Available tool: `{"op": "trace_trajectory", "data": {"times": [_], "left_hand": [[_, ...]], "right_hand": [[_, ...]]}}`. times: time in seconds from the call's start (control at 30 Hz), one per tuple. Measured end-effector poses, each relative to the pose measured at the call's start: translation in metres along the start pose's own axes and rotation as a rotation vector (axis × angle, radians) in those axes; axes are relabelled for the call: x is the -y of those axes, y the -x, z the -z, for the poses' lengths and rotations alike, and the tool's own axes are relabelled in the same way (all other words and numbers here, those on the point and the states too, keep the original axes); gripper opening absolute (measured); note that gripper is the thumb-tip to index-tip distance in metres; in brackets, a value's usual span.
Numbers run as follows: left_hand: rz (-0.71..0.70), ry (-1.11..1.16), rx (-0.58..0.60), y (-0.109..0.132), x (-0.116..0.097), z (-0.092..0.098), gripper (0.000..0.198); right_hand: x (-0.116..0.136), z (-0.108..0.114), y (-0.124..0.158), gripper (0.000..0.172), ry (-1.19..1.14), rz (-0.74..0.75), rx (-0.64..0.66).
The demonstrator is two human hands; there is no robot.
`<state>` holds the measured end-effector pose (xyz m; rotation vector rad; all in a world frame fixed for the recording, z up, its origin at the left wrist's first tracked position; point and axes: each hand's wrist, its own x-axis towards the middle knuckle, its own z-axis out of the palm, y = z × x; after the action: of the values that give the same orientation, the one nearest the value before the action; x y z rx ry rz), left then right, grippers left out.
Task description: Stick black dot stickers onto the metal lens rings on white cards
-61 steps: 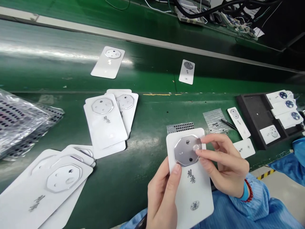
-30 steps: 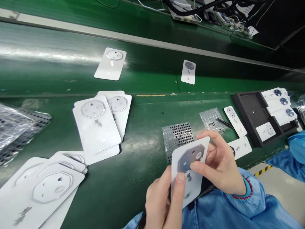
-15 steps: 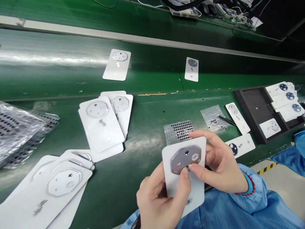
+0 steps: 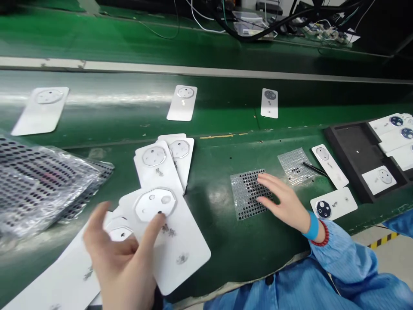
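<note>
My left hand (image 4: 124, 262) holds a white round-cornered panel (image 4: 180, 247) with an octagonal section that has round openings. Its thumb presses on the panel's face near a small black dot, while the index finger sticks up off it; the fingers beneath are partly hidden. The panel overlaps a pile of similar panels (image 4: 74, 271) at lower left. Above a clear sheet of small black dots (image 4: 248, 206), my right hand (image 4: 284, 202) is open, thumb and forefinger apart at the dots. Whether a dot is between its fingertips is too small to see.
More white panels (image 4: 155, 165) lie stacked behind, with several (image 4: 182, 105) on the rear ledge. Dotted film in clear plastic (image 4: 41, 193) is at left. To the right are a second dot sheet (image 4: 297, 159), a black pen-like tool (image 4: 314, 168) and a black tray (image 4: 350, 172) holding panels.
My left hand has carried the panel left and over the pile. My right hand has let go of the panel and moved to the dot sheet. The view has shifted left.
</note>
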<state>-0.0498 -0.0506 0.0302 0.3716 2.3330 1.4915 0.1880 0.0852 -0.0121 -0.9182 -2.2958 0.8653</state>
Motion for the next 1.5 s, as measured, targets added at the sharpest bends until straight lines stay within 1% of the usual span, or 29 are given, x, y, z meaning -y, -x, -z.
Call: {"op": "trace_trajectory", "data": {"times": [0.03,0.07,0.1,0.13,0.17,0.23,0.27,0.33,0.37,0.43,0.47,0.57,0.7,0.87,0.97,1.03,1.1,1.13,1.23,1.27,1.33,1.37,1.4,1.43,1.5], "left_hand": [[-0.009,-0.019,-0.019,-0.005,0.006,0.003,0.07],[-0.007,-0.042,0.012,-0.007,0.011,0.004,0.06],[-0.011,-0.08,0.088,-0.008,0.015,0.002,0.045],[-0.039,-0.136,0.181,-0.007,0.018,-0.003,0.034],[-0.06,-0.184,0.286,-0.005,0.02,-0.01,0.032],[-0.065,-0.201,0.483,0.001,0.018,-0.028,0.037],[-0.056,-0.187,0.561,0.005,0.015,-0.039,0.04],[-0.025,-0.099,0.707,0.013,0.008,-0.059,0.046],[0.005,-0.021,0.77,0.017,0.005,-0.067,0.047],[0.092,0.167,0.857,0.024,0.001,-0.08,0.041],[0.136,0.246,0.874,0.026,0.0,-0.084,0.037],[0.214,0.346,0.857,0.031,0.002,-0.091,0.027],[0.264,0.38,0.879,0.035,0.005,-0.093,0.027],[0.323,0.422,0.891,0.039,0.004,-0.094,0.03],[0.304,0.394,0.872,0.04,0.004,-0.096,0.029],[0.271,0.339,0.858,0.038,0.005,-0.096,0.029],[0.225,0.266,0.819,0.032,0.005,-0.093,0.028],[0.195,0.226,0.779,0.028,0.005,-0.09,0.028],[0.083,0.119,0.599,0.016,0.008,-0.074,0.03],[0.041,0.101,0.535,0.014,0.009,-0.067,0.036],[-0.007,0.1,0.442,0.014,0.008,-0.054,0.064],[-0.011,0.109,0.423,0.018,0.007,-0.049,0.075],[-0.006,0.119,0.428,0.022,0.004,-0.045,0.079],[0.002,0.129,0.456,0.028,0.0,-0.043,0.074],[-0.006,0.134,0.554,0.042,-0.011,-0.044,0.051]], "right_hand": [[-0.009,-0.009,0.001,0.032,0.077,0.056,0.051],[-0.016,-0.016,0.002,0.026,0.126,0.105,0.085],[-0.02,-0.022,0.003,0.02,0.152,0.147,0.095],[-0.023,-0.026,0.003,0.016,0.159,0.178,0.083],[-0.023,-0.027,0.003,0.016,0.152,0.196,0.051],[-0.017,-0.021,0.001,0.016,0.112,0.214,-0.051],[-0.011,-0.015,0.001,0.016,0.093,0.218,-0.107],[0.001,-0.003,-0.001,0.019,0.069,0.244,-0.191],[0.007,0.001,-0.001,0.022,0.062,0.27,-0.204],[0.015,0.006,-0.002,0.023,0.045,0.319,-0.184],[0.017,0.007,-0.003,0.023,0.026,0.328,-0.157],[0.015,0.002,-0.007,0.019,-0.073,0.274,-0.075],[0.011,-0.007,-0.012,0.014,-0.13,0.202,-0.095],[0.014,-0.01,-0.014,0.011,-0.036,0.23,-0.054],[0.014,-0.012,-0.013,0.015,0.061,0.272,-0.002],[0.009,-0.016,-0.012,0.017,0.08,0.268,0.042],[0.001,-0.019,-0.011,0.017,0.088,0.23,0.087],[-0.004,-0.021,-0.011,0.017,0.093,0.207,0.107],[-0.017,-0.02,-0.01,0.019,0.107,0.172,0.126],[-0.019,-0.017,-0.01,0.019,0.102,0.171,0.123],[-0.016,-0.009,-0.011,0.018,0.066,0.15,0.089],[-0.011,-0.004,-0.013,0.017,0.034,0.133,0.05],[-0.003,0.001,-0.014,0.015,-0.001,0.118,-0.002],[0.006,0.006,-0.016,0.013,-0.036,0.109,-0.058],[0.029,0.013,-0.02,0.011,-0.079,0.131,-0.155]]}}
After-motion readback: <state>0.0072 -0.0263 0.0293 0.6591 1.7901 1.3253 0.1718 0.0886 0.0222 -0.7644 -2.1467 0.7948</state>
